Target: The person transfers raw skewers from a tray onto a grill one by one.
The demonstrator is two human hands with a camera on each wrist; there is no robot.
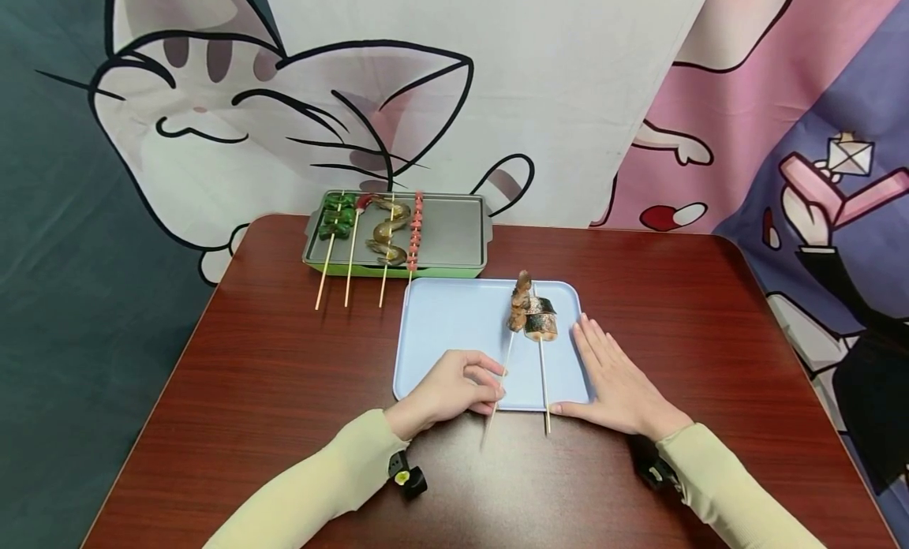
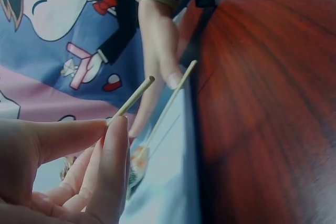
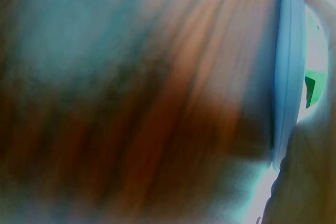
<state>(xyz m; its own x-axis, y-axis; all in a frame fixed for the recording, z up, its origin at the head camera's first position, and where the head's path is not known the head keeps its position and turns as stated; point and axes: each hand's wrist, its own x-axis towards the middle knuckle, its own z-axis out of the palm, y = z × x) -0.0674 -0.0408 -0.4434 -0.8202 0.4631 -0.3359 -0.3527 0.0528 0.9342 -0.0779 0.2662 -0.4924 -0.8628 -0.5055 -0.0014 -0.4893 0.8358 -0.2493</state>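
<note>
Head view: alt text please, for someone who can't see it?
A person's left hand pinches a brown skewer over a blue tray, beside another skewer; the right hand rests at the tray's edge. Behind, four skewers lie on a green-sided tray.

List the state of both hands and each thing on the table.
Left hand: fingers curled, pinching
Brown meat skewer: stick pinched
Blue tray: lying flat
Dark-skinned chunk skewer: on blue tray, stick overhanging
Right hand: open, at blue tray's edge
Green-sided gray tray: partly loaded
Four other skewers: on gray tray, sticks overhanging
</note>
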